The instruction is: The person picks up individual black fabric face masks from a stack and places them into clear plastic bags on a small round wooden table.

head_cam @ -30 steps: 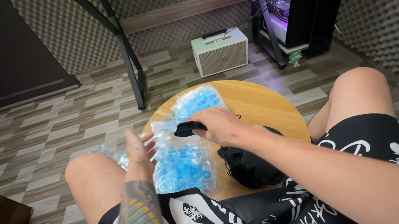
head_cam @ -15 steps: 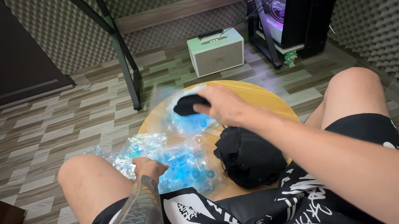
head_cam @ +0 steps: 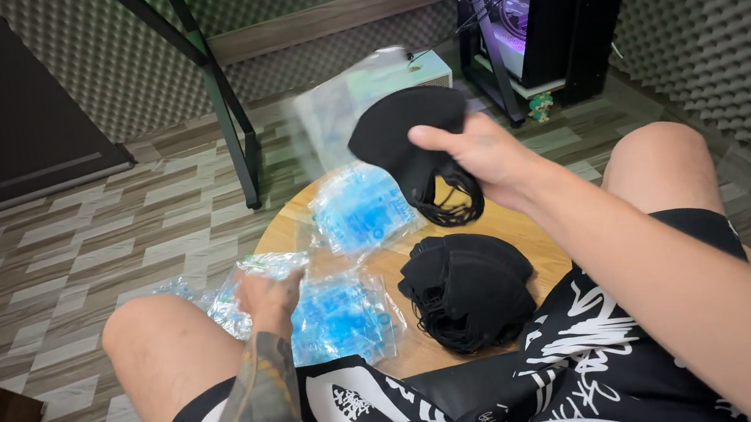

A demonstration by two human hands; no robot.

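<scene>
A black face mask [head_cam: 405,141] hangs from the right hand [head_cam: 478,160], pinched between thumb and fingers and lifted above the round wooden table [head_cam: 509,230], its ear loops [head_cam: 449,199] dangling under the palm. A blurred clear plastic wrapper [head_cam: 349,105] shows just beyond that hand. Below and a little nearer the body than the right hand sits a stack of black masks [head_cam: 463,287] on the table. The left hand [head_cam: 268,293] is down beside the left knee, fingers closed around a crinkled clear wrapper [head_cam: 254,270]. Between the two hands lie blue-printed plastic packets [head_cam: 360,208] on the tabletop.
</scene>
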